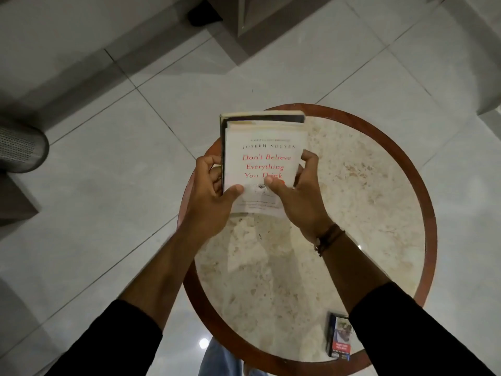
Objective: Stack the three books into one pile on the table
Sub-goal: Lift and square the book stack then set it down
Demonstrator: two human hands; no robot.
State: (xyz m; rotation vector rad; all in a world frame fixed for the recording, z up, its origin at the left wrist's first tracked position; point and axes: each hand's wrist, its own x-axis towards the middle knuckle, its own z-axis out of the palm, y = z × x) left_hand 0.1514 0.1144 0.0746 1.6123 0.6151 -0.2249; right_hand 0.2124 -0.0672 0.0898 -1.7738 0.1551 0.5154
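A white book with red title lettering (267, 147) lies on top of a pile at the far left of the round table (379, 185). Under it a dark-covered book (273, 118) and a cream book (260, 114) show only their far edges. My left hand (210, 196) grips the pile's left side, thumb on the white cover. My right hand (301, 194) holds the right side, its thumb pressed on the cover too. Whether the pile rests on the table or is lifted slightly, I cannot tell.
The table has a marble top and a red-brown wooden rim (429, 226). A small printed box (340, 337) lies near its front right edge by my right sleeve. Tiled floor (108, 185) surrounds the table, with a perforated metal cylinder (20, 145) at left.
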